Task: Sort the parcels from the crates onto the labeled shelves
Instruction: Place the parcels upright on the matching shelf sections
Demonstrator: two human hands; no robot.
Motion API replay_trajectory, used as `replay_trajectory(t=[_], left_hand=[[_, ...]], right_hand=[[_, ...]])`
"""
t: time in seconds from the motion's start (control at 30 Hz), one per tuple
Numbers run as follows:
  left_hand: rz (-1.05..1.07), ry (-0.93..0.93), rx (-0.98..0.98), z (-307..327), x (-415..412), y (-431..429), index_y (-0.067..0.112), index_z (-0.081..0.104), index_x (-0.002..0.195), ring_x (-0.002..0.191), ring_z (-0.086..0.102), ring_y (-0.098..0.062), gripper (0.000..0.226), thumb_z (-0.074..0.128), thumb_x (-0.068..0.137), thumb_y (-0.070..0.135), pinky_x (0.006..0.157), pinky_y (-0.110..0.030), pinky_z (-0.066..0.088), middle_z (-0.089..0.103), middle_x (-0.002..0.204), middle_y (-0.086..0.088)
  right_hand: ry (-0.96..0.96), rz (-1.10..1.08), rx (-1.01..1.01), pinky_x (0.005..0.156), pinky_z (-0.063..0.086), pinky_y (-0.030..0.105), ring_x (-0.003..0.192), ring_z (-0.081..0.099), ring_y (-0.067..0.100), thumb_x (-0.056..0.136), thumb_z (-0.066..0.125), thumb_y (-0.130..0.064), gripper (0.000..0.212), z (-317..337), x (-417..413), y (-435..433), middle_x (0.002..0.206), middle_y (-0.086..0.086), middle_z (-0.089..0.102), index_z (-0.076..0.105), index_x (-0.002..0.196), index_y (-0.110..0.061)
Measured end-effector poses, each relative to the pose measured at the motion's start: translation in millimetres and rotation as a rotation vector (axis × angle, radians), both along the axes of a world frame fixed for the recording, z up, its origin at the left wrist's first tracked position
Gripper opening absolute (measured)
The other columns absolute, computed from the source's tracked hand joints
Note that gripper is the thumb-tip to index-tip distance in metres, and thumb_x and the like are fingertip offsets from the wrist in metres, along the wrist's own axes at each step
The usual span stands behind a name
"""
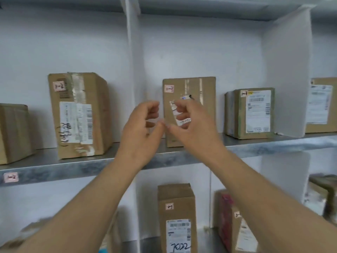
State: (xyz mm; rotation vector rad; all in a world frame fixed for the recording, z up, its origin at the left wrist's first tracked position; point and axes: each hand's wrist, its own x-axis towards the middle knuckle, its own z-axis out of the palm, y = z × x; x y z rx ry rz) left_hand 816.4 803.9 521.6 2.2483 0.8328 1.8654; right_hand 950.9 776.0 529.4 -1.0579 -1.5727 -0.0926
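Note:
A brown cardboard parcel [193, 84] stands upright on the upper metal shelf [73, 170], with a small pink tag at its top left corner. Both my hands are raised right in front of it. My right hand [193, 128] grips a small white label sheet [183, 121] and a marker [190, 96] whose black tip pokes out above the fingers. My left hand [140, 128] is beside it with fingers curled; nothing shows in it, and its thumb tip meets my right thumb. The hands hide the parcel's lower front.
A taller taped parcel [80, 115] stands to the left and a labeled parcel [251, 114] to the right. White dividers [290, 70] split the shelf into bays. A pink shelf tag [11, 177] sits on the front edge. Below stand more parcels [176, 216].

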Motion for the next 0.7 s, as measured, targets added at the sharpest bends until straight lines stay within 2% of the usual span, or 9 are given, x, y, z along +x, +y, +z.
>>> replay_trajectory(t=[0.1, 0.23, 0.3, 0.37, 0.43, 0.57, 0.7], left_hand=[[0.034, -0.021, -0.072, -1, 38, 8, 0.032, 0.040, 0.116, 0.100, 0.051, 0.002, 0.036, 0.059, 0.091, 0.015, 0.085, -0.011, 0.040, 0.049, 0.114, 0.011], [0.180, 0.020, -0.272, -7, 59, 33, 0.019, 0.034, 0.140, 0.124, 0.042, -0.014, 0.058, 0.063, 0.089, 0.018, 0.104, -0.033, 0.038, 0.043, 0.138, -0.001], [0.235, 0.037, -0.378, -11, 64, 43, 0.015, 0.030, 0.144, 0.131, 0.041, -0.021, 0.065, 0.064, 0.088, 0.016, 0.108, -0.037, 0.036, 0.040, 0.145, -0.004], [0.245, 0.068, -0.437, -16, 68, 50, 0.016, 0.038, 0.139, 0.125, 0.049, -0.023, 0.060, 0.065, 0.085, 0.012, 0.105, -0.036, 0.040, 0.048, 0.140, -0.005], [0.259, 0.101, -0.469, -18, 71, 52, 0.017, 0.043, 0.134, 0.116, 0.056, -0.022, 0.056, 0.065, 0.082, 0.012, 0.101, -0.040, 0.044, 0.056, 0.133, -0.004], [0.333, 0.110, -0.505, -17, 74, 48, 0.019, 0.041, 0.137, 0.114, 0.058, -0.024, 0.060, 0.066, 0.083, 0.013, 0.100, -0.040, 0.045, 0.060, 0.129, -0.003], [0.371, 0.067, -0.478, -19, 67, 45, 0.018, 0.049, 0.126, 0.104, 0.061, -0.025, 0.051, 0.067, 0.079, 0.009, 0.094, -0.043, 0.049, 0.064, 0.116, -0.006]], right_hand=[[0.031, -0.083, -0.030, 0.087, 0.047, 0.025, 0.100, 0.052, 0.008, 0.082, 0.073, -0.023, 0.055, 1, 57, 5, 0.125, -0.001, 0.050, 0.049, 0.132, -0.018], [0.003, -0.169, -0.150, 0.096, 0.045, 0.031, 0.117, 0.049, 0.016, 0.080, 0.073, -0.023, 0.068, -8, 113, 27, 0.132, 0.001, 0.044, 0.042, 0.139, -0.017], [0.004, -0.144, -0.236, 0.103, 0.042, 0.035, 0.127, 0.046, 0.019, 0.080, 0.074, -0.027, 0.080, -16, 126, 37, 0.143, 0.004, 0.038, 0.032, 0.147, -0.016], [-0.024, -0.119, -0.312, 0.102, 0.040, 0.035, 0.128, 0.045, 0.021, 0.082, 0.072, -0.030, 0.082, -21, 132, 46, 0.145, 0.007, 0.037, 0.027, 0.149, -0.015], [-0.043, -0.067, -0.361, 0.096, 0.043, 0.034, 0.121, 0.050, 0.023, 0.082, 0.073, -0.028, 0.075, -25, 133, 54, 0.137, 0.010, 0.045, 0.034, 0.143, -0.013], [-0.047, -0.010, -0.389, 0.091, 0.050, 0.042, 0.105, 0.058, 0.024, 0.076, 0.076, -0.027, 0.061, -29, 129, 63, 0.121, 0.007, 0.058, 0.045, 0.127, -0.015], [-0.072, -0.018, -0.383, 0.086, 0.048, 0.037, 0.104, 0.057, 0.025, 0.080, 0.073, -0.027, 0.054, -27, 125, 64, 0.119, 0.007, 0.058, 0.045, 0.125, -0.013]])
